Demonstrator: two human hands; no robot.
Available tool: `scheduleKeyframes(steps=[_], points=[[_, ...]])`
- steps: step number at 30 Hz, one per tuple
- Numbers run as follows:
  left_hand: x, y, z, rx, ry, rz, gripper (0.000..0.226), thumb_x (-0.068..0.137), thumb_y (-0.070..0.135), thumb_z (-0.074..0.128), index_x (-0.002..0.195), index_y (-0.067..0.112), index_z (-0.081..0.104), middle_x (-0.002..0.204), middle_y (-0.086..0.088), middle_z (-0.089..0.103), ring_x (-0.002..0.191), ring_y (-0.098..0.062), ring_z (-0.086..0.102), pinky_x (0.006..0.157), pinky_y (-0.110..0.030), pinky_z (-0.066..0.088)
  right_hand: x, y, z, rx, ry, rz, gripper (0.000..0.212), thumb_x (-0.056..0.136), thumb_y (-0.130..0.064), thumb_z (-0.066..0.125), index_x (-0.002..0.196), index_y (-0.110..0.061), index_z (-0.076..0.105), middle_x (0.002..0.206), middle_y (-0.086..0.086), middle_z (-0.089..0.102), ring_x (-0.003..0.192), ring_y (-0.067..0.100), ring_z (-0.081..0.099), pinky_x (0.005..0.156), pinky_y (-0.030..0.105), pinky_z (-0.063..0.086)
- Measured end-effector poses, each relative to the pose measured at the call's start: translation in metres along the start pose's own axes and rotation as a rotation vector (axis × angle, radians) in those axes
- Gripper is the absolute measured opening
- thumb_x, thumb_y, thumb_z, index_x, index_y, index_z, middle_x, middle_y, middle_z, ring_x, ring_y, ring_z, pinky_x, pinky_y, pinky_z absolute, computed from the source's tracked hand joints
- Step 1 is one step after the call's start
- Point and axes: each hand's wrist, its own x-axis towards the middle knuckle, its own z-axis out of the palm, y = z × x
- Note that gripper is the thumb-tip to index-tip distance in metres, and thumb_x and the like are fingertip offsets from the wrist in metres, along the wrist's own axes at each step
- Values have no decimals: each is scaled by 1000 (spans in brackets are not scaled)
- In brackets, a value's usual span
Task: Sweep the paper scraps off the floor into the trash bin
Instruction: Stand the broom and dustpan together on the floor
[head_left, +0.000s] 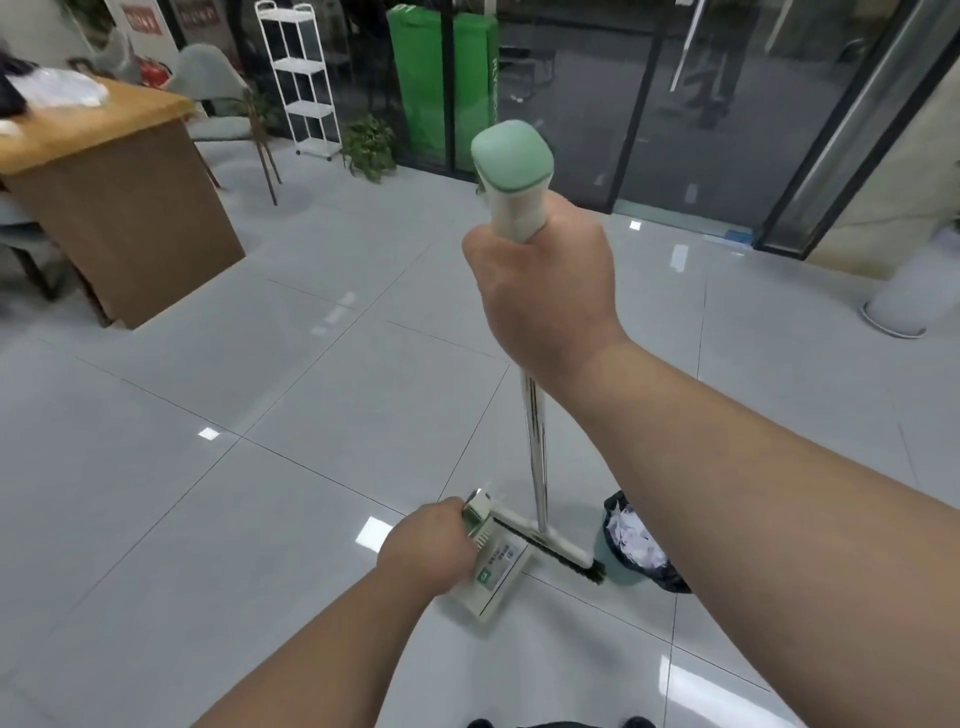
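**Scraps binned, floor looks clear**

Fingers of the left hand (434, 553) are curled around the top of the dustpan handle (477, 512), though the fingertips themselves are hidden beneath the hand. The dustpan (493, 577) hangs below it, its cream pan tipped toward the floor (260, 519). Just right of the pan, the broom head (550, 548) lies along the pan's edge with its dark bristles reaching the trash bin (623, 561). The right hand (545, 291) is wrapped in a fist around the broom (535, 441), just under its green cap. Furthest right of these, the bin stands on the tiles, lined with a dark bag and holding a heap of white paper scraps (636, 535).

Judging by the bare tiles, the sweeping and emptying look done; what remains is probably putting the tools away, though floor outside the view cannot be checked.

Count: one broom, one dustpan, one bin, two hands; scraps too many and too small to number.
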Motion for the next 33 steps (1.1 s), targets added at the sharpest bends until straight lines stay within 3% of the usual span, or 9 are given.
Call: scheduleKeyframes(steps=[6,11,15,19,21,24,26,30,33], points=[[10,-1,-8,-2,-20,-42,13,84,21,50,95,24,54,90,6,62,79,-18,62,54,-27,38,1,-7,18,98,-58,21,41,77,-9,59,54,-24,28,40,-13,29,52,17,26,52,31,28],[18,-1,-14,3,-18,-36,10,85,21,50,94,23,53,89,5,60,78,-19,61,55,-28,39,5,-11,20,147,-50,25,35,74,-12,57,56,-21,30,45,-12,29,56,23,32,50,39,35],[22,-4,-11,0,-6,-62,10,85,21,50,95,25,53,88,6,59,80,-20,62,62,-29,44,4,-17,26,247,-62,79,28,71,-12,60,60,-17,36,55,1,32,60,23,30,49,43,33],[27,-14,-5,-21,7,-110,11,87,26,50,97,25,55,92,7,62,82,-19,61,65,-31,46,-3,-15,30,313,-91,105,32,67,-11,61,71,13,40,61,12,34,61,24,30,46,46,32],[29,-17,-2,-56,14,-143,17,86,24,48,100,22,57,94,5,63,84,-20,62,68,-32,49,-11,-11,30,343,-97,96,36,63,-10,61,69,18,40,59,18,33,58,29,29,45,48,30],[31,-18,5,-205,15,-225,24,83,21,47,103,19,60,90,0,67,78,-24,68,58,-31,49,-20,-4,32,378,-93,116,35,59,-7,61,62,17,36,57,33,30,56,44,31,45,49,29],[31,-18,11,-293,24,-267,23,82,21,46,100,19,60,86,0,67,76,-25,70,55,-31,50,-20,4,36,396,-86,139,34,57,-6,62,59,14,35,55,31,29,55,43,30,46,49,30],[40,-15,15,-274,48,-263,20,87,20,46,101,17,60,81,2,62,66,-21,63,51,-28,44,-23,12,50,359,-188,151,30,56,-6,61,55,9,35,53,12,34,54,23,30,47,45,28],[54,-13,11,-283,74,-299,25,87,14,45,106,17,61,78,0,58,58,-18,53,47,-25,35,-26,14,58,337,-254,143,31,56,-5,59,58,13,33,55,14,33,55,26,27,46,43,24]])
